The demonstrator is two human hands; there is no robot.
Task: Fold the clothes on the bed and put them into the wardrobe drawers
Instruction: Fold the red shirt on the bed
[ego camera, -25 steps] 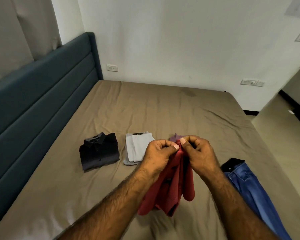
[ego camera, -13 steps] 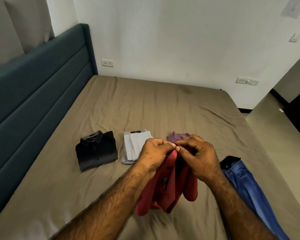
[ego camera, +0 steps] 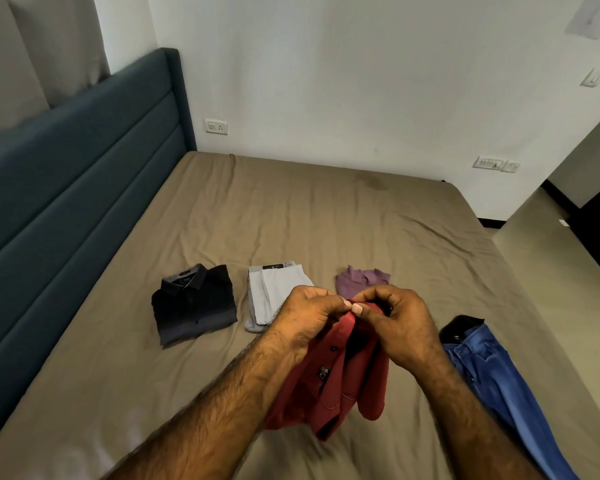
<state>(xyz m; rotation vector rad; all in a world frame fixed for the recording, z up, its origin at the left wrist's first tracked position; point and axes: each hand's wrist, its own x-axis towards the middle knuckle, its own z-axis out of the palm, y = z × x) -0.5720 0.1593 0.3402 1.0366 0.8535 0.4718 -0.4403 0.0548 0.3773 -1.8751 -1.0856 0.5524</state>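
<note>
Head view: hands meet over the bed [ego camera: 291,209], and both pinch the top edge of the red shirt [ego camera: 329,386]. The left hand [ego camera: 305,317] and right hand [ego camera: 402,323] have their fingers curled on the cloth at about the collar, thumbs touching, so the shirt hangs from them in loose vertical pleats with its lower end resting on the sheet. It looks like a fold in progress, or perhaps a button being done up (I cannot tell which).

Beyond the left hand lie a black shirt [ego camera: 194,303] and grey trousers [ego camera: 274,292], both folded flat and set apart from each other. Just past the right hand a purple shirt [ego camera: 361,280] shows, partly hidden by the fingers; it seems folded too. To the outer side of the right hand, jeans [ego camera: 492,379] lie stretched out and unfolded.

My judgement: three pieces folded, one in hand, jeans left to fold. No wardrobe or drawer is in view, so the putting away remains to be done.
</note>
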